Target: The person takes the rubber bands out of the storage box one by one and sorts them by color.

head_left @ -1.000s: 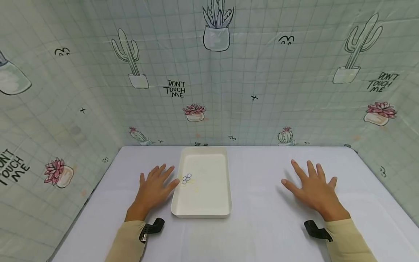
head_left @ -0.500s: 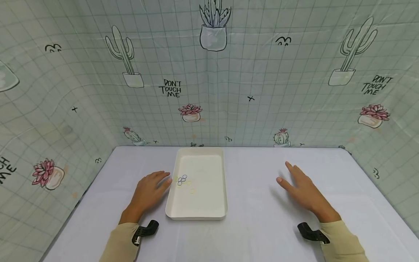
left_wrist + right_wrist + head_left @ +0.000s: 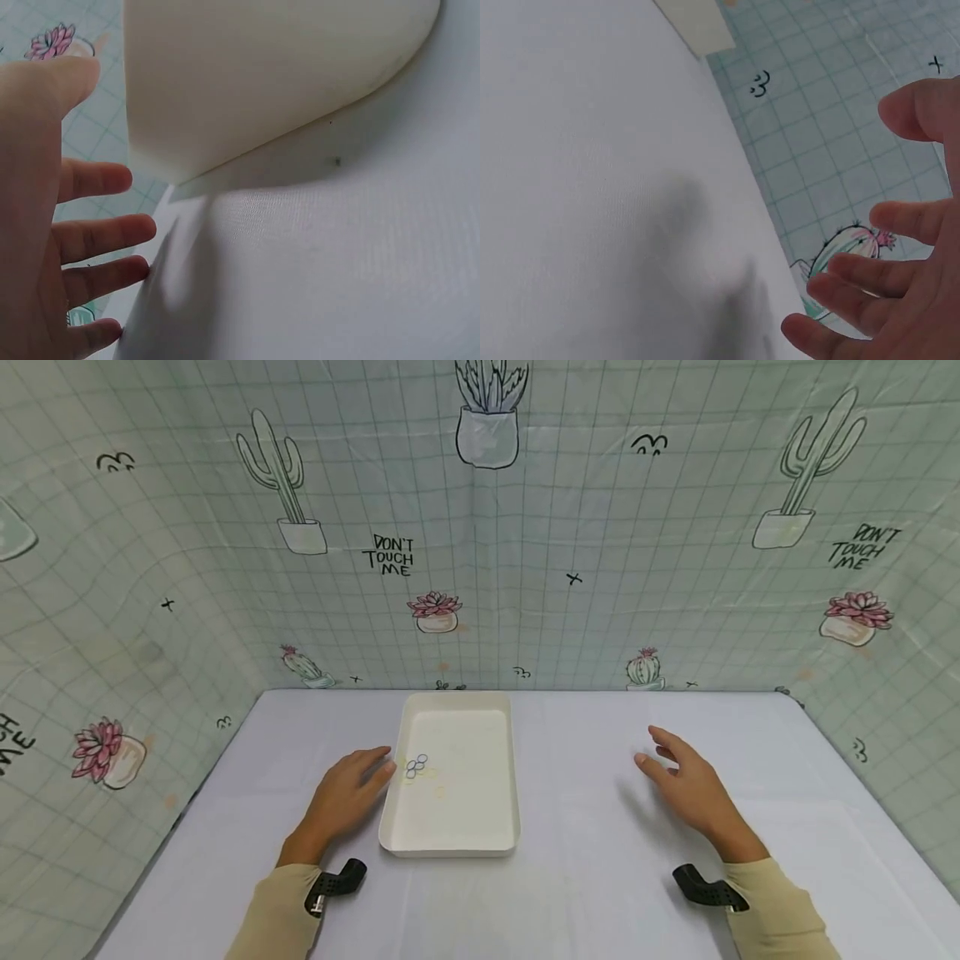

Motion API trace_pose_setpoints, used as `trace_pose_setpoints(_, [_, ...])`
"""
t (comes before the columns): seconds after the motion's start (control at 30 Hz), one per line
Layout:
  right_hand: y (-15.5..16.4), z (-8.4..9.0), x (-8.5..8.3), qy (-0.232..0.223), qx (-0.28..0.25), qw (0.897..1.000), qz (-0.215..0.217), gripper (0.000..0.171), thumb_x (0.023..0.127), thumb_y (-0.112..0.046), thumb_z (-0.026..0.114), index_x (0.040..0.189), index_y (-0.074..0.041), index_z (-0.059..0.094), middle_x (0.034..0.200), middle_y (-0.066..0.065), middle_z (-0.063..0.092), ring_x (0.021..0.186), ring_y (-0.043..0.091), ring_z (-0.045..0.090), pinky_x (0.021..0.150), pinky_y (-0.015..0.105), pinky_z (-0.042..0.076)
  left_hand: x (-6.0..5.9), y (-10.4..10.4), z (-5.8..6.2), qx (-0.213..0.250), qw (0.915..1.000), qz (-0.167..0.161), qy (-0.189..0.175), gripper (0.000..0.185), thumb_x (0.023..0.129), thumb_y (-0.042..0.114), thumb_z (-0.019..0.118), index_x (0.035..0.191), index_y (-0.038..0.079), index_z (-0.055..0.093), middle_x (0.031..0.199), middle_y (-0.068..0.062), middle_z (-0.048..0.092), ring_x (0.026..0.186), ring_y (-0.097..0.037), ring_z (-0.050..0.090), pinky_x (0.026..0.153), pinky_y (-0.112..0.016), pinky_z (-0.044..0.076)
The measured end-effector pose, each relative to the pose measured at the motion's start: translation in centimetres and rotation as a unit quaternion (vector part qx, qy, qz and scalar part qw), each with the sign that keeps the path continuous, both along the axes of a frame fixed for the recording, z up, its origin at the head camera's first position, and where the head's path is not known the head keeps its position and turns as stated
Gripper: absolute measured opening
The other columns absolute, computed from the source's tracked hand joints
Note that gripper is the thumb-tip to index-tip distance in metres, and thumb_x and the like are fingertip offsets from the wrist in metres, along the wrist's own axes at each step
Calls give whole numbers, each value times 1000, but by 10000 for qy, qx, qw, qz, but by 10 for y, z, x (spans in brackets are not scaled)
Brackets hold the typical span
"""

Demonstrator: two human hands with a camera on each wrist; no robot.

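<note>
Shallow off-white rectangular plastic-looking tray (image 3: 480, 810): sitting just left of centre in the head view, long side running away from the person, far end near the back edge of the white-covered table (image 3: 577, 827)
Thin blue rings (image 3: 412, 772): a little cluster inside the tray, over by its left wall, about mid-length; look like tiny elastic bands tbh but can't swear to it
Faint yellow rings (image 3: 440, 792): same part of the tray, really hard to make out against the pale bottom, so no count from me
Left hand (image 3: 339, 797): left of the tray, thumb and index tips right by its left rim; touching or not, can't tell. Grip is loosely spread and holding nothing, and the left wrist view shows the fingers apart near the tray's wall
Right hand (image 3: 693, 789): right of centre, well apart from the tray, raised a bit judging by the shadow. Grip is wide-ish, thumb away from the fingers, nothing in it
Ring handling: my guess is super light, soft, stretchy, maybe clingy on the tray floor. I'd pinch one by its edge with thumb and index fingertips, otherwise neighbours could come along
Tray handling: probably light and stiff, a bit smooth, could slide if bumped. I'd hold it by the rim on a long side
Backdrop: pale green grid-print cloth (image 3: 525, 527) with cactus drawings across the top of the frame
</note>
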State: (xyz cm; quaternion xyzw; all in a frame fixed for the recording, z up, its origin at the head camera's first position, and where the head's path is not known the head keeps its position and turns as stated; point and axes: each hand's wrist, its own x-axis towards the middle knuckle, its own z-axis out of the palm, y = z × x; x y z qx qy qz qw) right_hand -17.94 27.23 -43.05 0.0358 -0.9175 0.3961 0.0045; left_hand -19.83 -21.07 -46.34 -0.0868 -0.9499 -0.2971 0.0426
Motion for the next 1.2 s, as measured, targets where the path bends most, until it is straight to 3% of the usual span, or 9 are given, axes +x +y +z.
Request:
trace_pose_setpoints(0.17, [-3,1,1,10,-408,9991,-72,69,104,-46,50,153,-1,34,153,21,40,136,41,43,104,57,41,-1,4,1,214,9998,7,2,60,104,48,46,144,4,53,142,-19,55,134,-42,46,109,-61,34])
trace_pose_setpoints(0.33, [-7,-1,2,98,-927,9956,-80,61,105,-38,52,150,1,39,144,23,49,120,38,57,92,28,51,0,8,2,369,9993,-62,15,58,104,46,48,144,4,53,142,-19,55,134,-40,46,108,-59,35])
trace_pose_setpoints(0.43, [-10,-2,2,78,-1154,9933,-34,60,105,-36,53,149,2,40,141,24,51,110,37,63,84,19,51,0,9,3,327,9994,-44,90,56,104,45,49,142,4,55,140,-18,57,133,-40,48,108,-59,36])
trace_pose_setpoints(0.7, [-15,-5,2,-103,-1463,9892,-5,55,105,-32,54,146,3,43,135,25,54,108,31,66,84,29,55,-2,13,2,283,9996,65,28,55,103,43,52,143,5,55,140,-17,57,133,-38,48,108,-58,36])
trace_pose_setpoints(0.9, [-21,-8,2,-335,-1858,9820,34,53,104,-32,55,143,3,46,136,23,55,108,23,67,84,30,56,-2,16,-1,541,9985,44,44,57,102,41,55,145,4,51,142,-18,54,134,-37,48,109,-57,36])
trace_pose_setpoints(1.2, [-29,-11,3,-523,-1956,9792,145,49,105,-30,53,140,4,48,134,23,57,110,26,66,86,31,56,-1,17,-1,1032,9939,-107,384,43,100,27,62,135,3,60,143,-16,51,127,-33,54,108,-57,37])
